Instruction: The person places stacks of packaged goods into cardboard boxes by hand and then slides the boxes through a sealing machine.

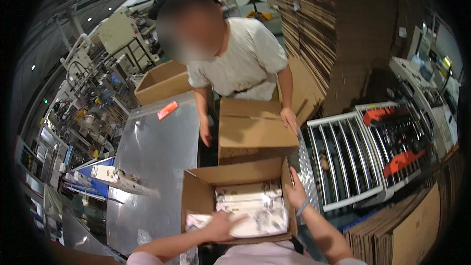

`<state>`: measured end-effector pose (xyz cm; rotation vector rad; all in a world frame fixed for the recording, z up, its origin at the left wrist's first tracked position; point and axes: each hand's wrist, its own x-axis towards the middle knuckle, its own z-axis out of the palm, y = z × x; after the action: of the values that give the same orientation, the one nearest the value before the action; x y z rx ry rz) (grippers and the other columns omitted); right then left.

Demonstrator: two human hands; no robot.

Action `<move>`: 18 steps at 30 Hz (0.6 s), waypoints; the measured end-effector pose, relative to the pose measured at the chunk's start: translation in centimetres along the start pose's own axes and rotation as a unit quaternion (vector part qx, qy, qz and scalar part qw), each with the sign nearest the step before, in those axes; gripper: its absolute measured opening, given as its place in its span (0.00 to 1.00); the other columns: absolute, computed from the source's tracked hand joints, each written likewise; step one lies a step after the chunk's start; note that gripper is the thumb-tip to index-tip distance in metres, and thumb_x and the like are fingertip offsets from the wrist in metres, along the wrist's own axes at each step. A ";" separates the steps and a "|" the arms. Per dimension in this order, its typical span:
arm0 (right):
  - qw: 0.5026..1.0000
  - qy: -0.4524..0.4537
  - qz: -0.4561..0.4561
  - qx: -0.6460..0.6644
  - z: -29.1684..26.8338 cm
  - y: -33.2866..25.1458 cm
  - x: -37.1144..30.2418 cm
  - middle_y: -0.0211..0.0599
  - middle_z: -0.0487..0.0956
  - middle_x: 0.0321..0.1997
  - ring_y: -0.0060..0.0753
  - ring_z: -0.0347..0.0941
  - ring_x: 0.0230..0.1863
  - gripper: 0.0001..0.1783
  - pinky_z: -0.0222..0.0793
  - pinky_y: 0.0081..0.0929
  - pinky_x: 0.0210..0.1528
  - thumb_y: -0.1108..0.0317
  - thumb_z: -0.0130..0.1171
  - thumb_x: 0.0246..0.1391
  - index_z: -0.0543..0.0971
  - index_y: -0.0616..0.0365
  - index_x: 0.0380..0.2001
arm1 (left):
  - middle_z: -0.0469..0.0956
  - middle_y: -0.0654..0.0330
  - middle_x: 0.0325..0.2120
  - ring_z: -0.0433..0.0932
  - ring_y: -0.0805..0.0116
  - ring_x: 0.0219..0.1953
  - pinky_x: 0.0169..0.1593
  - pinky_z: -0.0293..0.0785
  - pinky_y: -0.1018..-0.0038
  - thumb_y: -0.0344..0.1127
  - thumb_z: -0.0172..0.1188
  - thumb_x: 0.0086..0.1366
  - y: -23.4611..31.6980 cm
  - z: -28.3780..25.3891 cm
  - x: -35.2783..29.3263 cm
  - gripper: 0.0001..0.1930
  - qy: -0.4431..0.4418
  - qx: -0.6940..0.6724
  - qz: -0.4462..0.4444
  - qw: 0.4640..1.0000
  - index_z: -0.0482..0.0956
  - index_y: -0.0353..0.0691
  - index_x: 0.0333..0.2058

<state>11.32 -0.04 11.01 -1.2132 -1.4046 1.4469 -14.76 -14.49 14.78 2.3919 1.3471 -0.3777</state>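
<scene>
An open cardboard box [235, 171] stands right in front of me, holding several white soft packs [250, 196] with a dark printed pattern. Inside it, my left hand [220, 226] lies over the nearest packs, its fingers stretched out to the right and somewhat blurred. My right hand [296, 192], with a band at the wrist, grips the box's right wall near the far corner. Just beyond is a second cardboard box [257, 122], its top flaps folded down. A co-worker behind it rests one hand [289, 119] on its right edge; the other hand hangs beside its left side.
A metal table [162, 142] extends on the left, bearing an orange-red packet [168, 110] and white patterned packs [120, 179]. To the right lies a roller conveyor [346, 154]. Flattened cartons [397, 225] stand at lower right; a tall cardboard stack [309, 24] rises behind. Machinery fills the left.
</scene>
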 end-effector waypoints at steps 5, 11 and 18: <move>1.000 0.001 0.014 -0.024 0.7 -0.6 -1.0 0.45 0.63 0.62 0.31 0.59 0.61 0.34 0.54 0.22 0.60 0.81 0.46 0.50 0.54 0.63 0.63 | 0.69 0.40 0.41 0.73 0.49 0.40 0.42 0.72 0.59 0.35 0.55 0.55 -1.0 4.5 6.6 0.44 -0.275 -0.186 0.015 0.943 0.40 0.63 0.65; 0.989 0.014 -0.026 -0.145 0.4 0.5 -0.7 0.42 0.68 0.57 0.30 0.65 0.56 0.37 0.58 0.20 0.56 0.81 0.49 0.49 0.54 0.58 0.64 | 0.64 0.49 0.56 0.68 0.53 0.54 0.57 0.64 0.65 0.39 0.59 0.58 -10.0 -11.2 -0.2 0.27 0.251 -0.393 -0.132 0.875 0.66 0.40 0.55; 0.904 0.029 -0.110 -0.412 2.3 -1.5 -0.8 0.58 0.64 0.57 0.56 0.63 0.55 0.37 0.60 0.38 0.57 0.67 0.57 0.48 0.57 0.62 0.61 | 0.55 0.34 0.58 0.59 0.34 0.57 0.57 0.59 0.52 0.65 0.52 0.54 -44.9 0.5 -28.6 0.40 0.335 -0.008 -0.676 0.656 0.58 0.50 0.61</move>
<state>9.17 -1.29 12.50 -1.4970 -2.1281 0.6331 -67.90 -15.13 17.52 0.9466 3.2438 0.2588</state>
